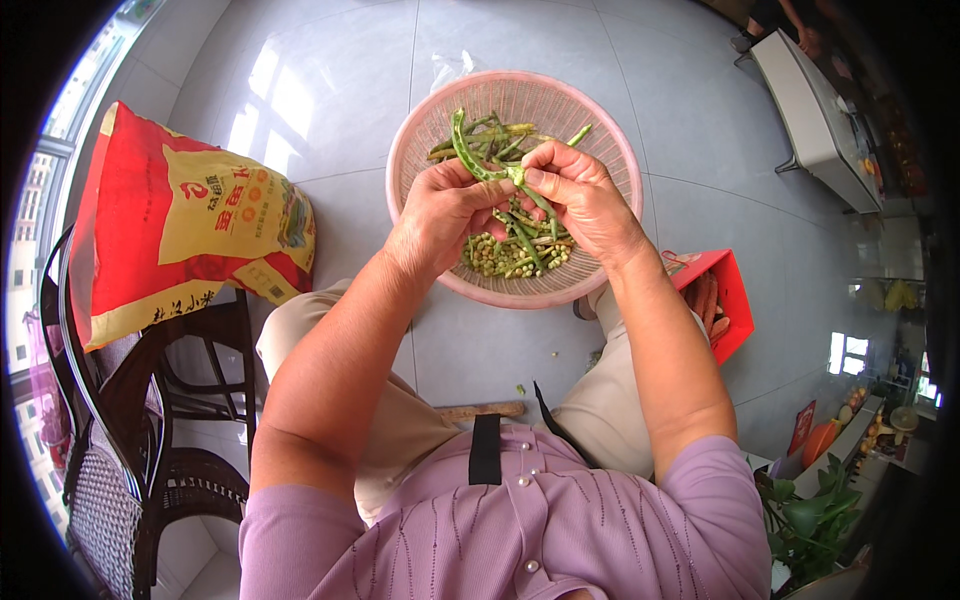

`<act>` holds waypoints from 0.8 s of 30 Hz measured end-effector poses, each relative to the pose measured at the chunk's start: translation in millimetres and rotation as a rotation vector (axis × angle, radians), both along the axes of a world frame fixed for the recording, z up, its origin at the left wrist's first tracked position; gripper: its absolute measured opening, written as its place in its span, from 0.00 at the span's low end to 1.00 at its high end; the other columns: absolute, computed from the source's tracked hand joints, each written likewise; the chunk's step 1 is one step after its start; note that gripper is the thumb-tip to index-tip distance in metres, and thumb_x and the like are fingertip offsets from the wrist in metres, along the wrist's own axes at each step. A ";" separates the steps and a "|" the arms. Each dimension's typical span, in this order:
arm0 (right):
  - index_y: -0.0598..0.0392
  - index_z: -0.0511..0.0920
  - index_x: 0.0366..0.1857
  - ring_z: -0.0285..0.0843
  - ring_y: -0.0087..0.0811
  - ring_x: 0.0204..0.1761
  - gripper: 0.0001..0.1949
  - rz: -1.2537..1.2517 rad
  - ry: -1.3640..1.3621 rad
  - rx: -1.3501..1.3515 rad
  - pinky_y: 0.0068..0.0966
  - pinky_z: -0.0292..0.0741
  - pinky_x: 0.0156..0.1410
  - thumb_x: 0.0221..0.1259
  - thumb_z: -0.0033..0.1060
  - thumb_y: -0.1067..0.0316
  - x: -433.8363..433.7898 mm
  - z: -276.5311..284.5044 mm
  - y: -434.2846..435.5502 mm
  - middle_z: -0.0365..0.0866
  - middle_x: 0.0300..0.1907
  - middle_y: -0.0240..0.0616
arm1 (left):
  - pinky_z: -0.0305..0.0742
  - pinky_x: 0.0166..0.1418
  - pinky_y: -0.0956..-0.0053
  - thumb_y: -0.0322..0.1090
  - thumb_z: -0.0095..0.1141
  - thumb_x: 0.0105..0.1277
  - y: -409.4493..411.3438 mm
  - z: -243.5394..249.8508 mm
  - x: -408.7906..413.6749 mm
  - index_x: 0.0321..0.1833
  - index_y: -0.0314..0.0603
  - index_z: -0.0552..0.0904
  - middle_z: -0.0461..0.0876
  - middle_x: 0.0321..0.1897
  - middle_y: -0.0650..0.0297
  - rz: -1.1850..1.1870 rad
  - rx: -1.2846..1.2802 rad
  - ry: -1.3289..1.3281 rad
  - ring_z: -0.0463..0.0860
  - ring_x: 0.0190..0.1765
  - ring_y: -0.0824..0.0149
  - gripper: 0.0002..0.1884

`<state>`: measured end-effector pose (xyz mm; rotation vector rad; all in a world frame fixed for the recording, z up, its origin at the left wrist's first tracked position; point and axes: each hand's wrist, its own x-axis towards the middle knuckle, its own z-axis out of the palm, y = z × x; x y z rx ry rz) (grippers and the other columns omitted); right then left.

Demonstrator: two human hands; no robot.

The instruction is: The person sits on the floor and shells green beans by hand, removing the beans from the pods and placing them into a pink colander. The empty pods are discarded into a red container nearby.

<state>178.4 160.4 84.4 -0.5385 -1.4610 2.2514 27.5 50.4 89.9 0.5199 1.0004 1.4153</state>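
Note:
My left hand and my right hand meet over a round pink plastic basket on the floor. Between their fingertips they grip a green bean pod, split open, whose curved end rises from my left fingers. Whole pods, green and yellowish, lie at the basket's far side. Nearer to me, shelled beans are spread on the bottom with a few pods over them. My hands hide the basket's middle.
A red and yellow printed sack rests at the left by dark woven chairs. Right of my knee stands a red box with reddish-brown pieces. Clear plastic film lies behind the basket. A person is partly visible beside a white table.

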 end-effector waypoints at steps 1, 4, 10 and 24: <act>0.54 0.77 0.36 0.72 0.18 0.31 0.02 0.010 -0.022 0.029 0.17 0.71 0.37 0.66 0.57 0.70 1.5 1.3 0.7 0.76 0.30 0.27 | 0.80 0.29 0.77 0.26 0.58 0.65 -0.3 0.3 -0.6 0.44 0.31 0.81 0.85 0.35 0.58 -0.006 0.000 0.011 0.83 0.33 0.70 0.07; 0.55 0.77 0.37 0.72 0.18 0.33 0.02 0.047 -0.066 0.120 0.17 0.70 0.39 0.65 0.57 0.71 3.6 5.5 1.8 0.76 0.32 0.26 | 0.81 0.30 0.77 0.25 0.59 0.65 -0.9 0.2 -2.6 0.44 0.31 0.81 0.85 0.35 0.58 -0.015 0.002 0.041 0.83 0.34 0.70 0.07; 0.56 0.76 0.38 0.72 0.17 0.36 0.03 0.065 -0.159 0.246 0.17 0.72 0.43 0.63 0.58 0.75 3.7 7.0 1.4 0.75 0.34 0.26 | 0.81 0.31 0.76 0.23 0.59 0.63 0.4 -7.3 -3.5 0.44 0.30 0.81 0.84 0.35 0.58 0.013 -0.008 0.092 0.83 0.34 0.69 0.08; 0.58 0.78 0.41 0.74 0.15 0.33 0.05 -0.017 -0.196 0.204 0.15 0.74 0.37 0.64 0.59 0.72 4.9 3.1 -1.1 0.78 0.32 0.27 | 0.80 0.28 0.76 0.25 0.60 0.62 3.7 -6.5 -3.4 0.38 0.32 0.80 0.81 0.28 0.63 0.129 -0.062 0.007 0.77 0.25 0.74 0.04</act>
